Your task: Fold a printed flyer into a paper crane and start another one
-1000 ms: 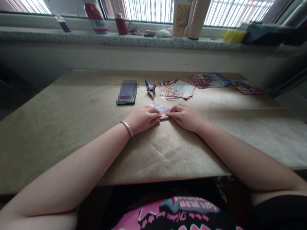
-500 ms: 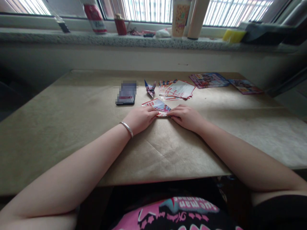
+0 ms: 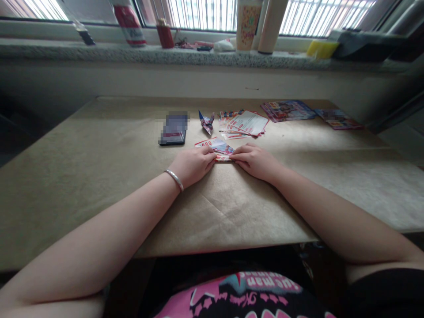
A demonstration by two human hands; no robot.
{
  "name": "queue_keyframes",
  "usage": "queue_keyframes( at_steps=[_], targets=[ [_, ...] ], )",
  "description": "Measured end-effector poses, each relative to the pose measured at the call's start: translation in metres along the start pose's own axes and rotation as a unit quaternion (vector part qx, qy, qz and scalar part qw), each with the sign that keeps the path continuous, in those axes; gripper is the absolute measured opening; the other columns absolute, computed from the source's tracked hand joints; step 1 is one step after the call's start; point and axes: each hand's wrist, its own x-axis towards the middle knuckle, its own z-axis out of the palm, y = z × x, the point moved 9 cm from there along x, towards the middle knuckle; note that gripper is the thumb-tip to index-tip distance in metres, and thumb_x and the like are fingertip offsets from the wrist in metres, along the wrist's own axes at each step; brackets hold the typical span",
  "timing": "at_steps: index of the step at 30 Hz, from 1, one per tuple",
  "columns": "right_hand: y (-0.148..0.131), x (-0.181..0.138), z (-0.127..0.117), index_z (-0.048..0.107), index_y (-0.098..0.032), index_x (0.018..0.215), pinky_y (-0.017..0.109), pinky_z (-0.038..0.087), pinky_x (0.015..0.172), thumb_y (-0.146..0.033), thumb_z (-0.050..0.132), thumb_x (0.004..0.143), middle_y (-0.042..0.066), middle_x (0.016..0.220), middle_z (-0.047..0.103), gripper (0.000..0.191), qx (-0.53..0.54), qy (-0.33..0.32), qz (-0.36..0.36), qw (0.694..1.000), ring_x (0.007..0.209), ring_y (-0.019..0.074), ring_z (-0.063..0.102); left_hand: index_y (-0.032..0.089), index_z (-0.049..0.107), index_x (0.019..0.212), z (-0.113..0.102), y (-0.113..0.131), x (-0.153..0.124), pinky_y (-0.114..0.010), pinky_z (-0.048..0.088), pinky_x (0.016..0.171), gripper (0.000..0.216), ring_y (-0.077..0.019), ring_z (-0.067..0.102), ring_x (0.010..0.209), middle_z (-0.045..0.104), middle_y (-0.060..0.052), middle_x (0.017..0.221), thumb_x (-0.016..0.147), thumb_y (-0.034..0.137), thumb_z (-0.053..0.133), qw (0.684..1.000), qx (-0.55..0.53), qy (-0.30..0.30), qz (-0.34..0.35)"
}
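Note:
On the table, a partly folded sheet of printed paper [image 3: 220, 146] lies between my two hands, white with red and blue print and a folded strip along its near edge. My left hand [image 3: 194, 164], below a silver bangle, pinches the strip's left end. At the strip's right end, the fingers of my right hand [image 3: 254, 160] press together on the paper. Parts of the sheet are hidden under the fingers. Just beyond it stands a folded paper crane [image 3: 207, 123] in blue and purple print.
Left of the crane lies a dark phone [image 3: 174, 129], partly blurred. Loose printed sheets [image 3: 250, 123] are fanned out to its right. Glossy leaflets [image 3: 288, 110] lie farther right. A can [image 3: 130, 26], a cup [image 3: 247, 26] and a yellow object [image 3: 322, 49] stand on the windowsill.
Both hands keep hold of the paper in nearly the same place. The whole view has shifted very slightly.

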Motion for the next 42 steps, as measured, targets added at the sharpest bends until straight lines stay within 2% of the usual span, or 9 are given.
queue_keyframes(
  at_steps=[9,11,13,16,19,21,25,33,42],
  targets=[
    [-0.001,0.000,0.000,0.076,-0.019,0.107,0.038,0.052,0.090,-0.020,0.053,0.093,0.010,0.106,0.073,0.027,-0.012,-0.003,-0.002,1.000,0.097,0.0216,0.062,0.018,0.073,0.103,0.002,0.001,0.000,-0.035,0.054,0.074,0.036,-0.0237,0.066,0.092,0.068,-0.011,0.107,0.097,0.034,0.041,1.000,-0.001,-0.025,-0.003],
    [-0.001,0.000,0.000,0.076,-0.019,0.108,0.037,0.052,0.089,-0.020,0.054,0.093,0.010,0.105,0.073,0.027,-0.015,-0.003,-0.004,1.000,0.096,0.0213,0.062,0.015,0.072,0.104,-0.001,0.004,0.001,-0.039,0.054,0.087,0.036,-0.0267,0.064,0.106,0.065,-0.014,0.119,0.097,0.031,0.041,1.000,-0.005,-0.011,0.005],
    [-0.001,-0.001,0.001,0.076,-0.020,0.108,0.037,0.052,0.089,-0.020,0.054,0.093,0.009,0.105,0.074,0.027,-0.019,-0.003,-0.003,1.000,0.096,0.0211,0.063,0.011,0.068,0.114,-0.003,0.010,0.002,-0.043,0.047,0.105,0.036,-0.0299,0.054,0.126,0.058,-0.017,0.135,0.096,0.030,0.044,1.000,-0.017,0.003,0.024],
    [-0.001,0.000,0.001,0.076,-0.021,0.109,0.037,0.052,0.091,-0.021,0.054,0.093,0.008,0.105,0.073,0.027,-0.018,-0.005,0.001,1.000,0.097,0.0211,0.062,0.010,0.056,0.133,0.008,0.018,0.003,-0.045,0.034,0.117,0.048,-0.0298,0.043,0.138,0.051,-0.015,0.144,0.095,0.038,0.047,0.997,-0.053,-0.034,0.046],
    [-0.002,0.000,0.001,0.076,-0.020,0.108,0.037,0.051,0.092,-0.021,0.053,0.094,0.008,0.105,0.073,0.028,-0.019,-0.009,0.003,1.000,0.100,0.0216,0.062,0.012,0.050,0.139,0.019,0.018,0.003,-0.042,0.038,0.115,0.053,-0.0271,0.047,0.134,0.052,-0.013,0.144,0.096,0.043,0.045,0.993,-0.085,-0.082,0.027],
    [-0.003,0.000,0.001,0.075,-0.019,0.109,0.037,0.051,0.091,-0.021,0.052,0.094,0.009,0.105,0.073,0.028,-0.028,-0.013,0.004,1.000,0.099,0.0219,0.062,0.012,0.050,0.140,0.021,0.016,0.002,-0.040,0.041,0.112,0.053,-0.0268,0.050,0.130,0.052,-0.014,0.143,0.096,0.043,0.044,0.991,-0.096,-0.091,0.010],
    [-0.004,-0.001,0.000,0.075,-0.019,0.110,0.037,0.052,0.089,-0.021,0.052,0.094,0.010,0.104,0.072,0.028,-0.035,-0.015,0.002,0.999,0.097,0.0219,0.062,0.014,0.052,0.137,0.019,0.015,0.001,-0.040,0.046,0.106,0.049,-0.0268,0.055,0.122,0.055,-0.014,0.135,0.096,0.040,0.044,0.991,-0.105,-0.083,0.007],
    [-0.004,-0.001,0.000,0.075,-0.019,0.110,0.036,0.051,0.088,-0.022,0.051,0.094,0.010,0.103,0.071,0.029,-0.036,-0.012,-0.001,0.999,0.095,0.0212,0.061,0.010,0.053,0.134,0.017,0.017,0.002,-0.041,0.046,0.106,0.049,-0.0286,0.055,0.122,0.055,-0.015,0.137,0.096,0.039,0.044,0.992,-0.092,-0.082,0.009],
    [-0.001,-0.001,0.002,0.075,-0.022,0.111,0.035,0.050,0.087,-0.022,0.051,0.095,0.009,0.103,0.071,0.028,-0.030,-0.003,0.010,0.999,0.095,0.0205,0.061,0.012,0.055,0.130,0.014,0.018,0.003,-0.038,0.052,0.094,0.045,-0.0266,0.060,0.112,0.059,-0.014,0.129,0.097,0.040,0.043,0.995,-0.059,-0.075,-0.009]
  ],
)
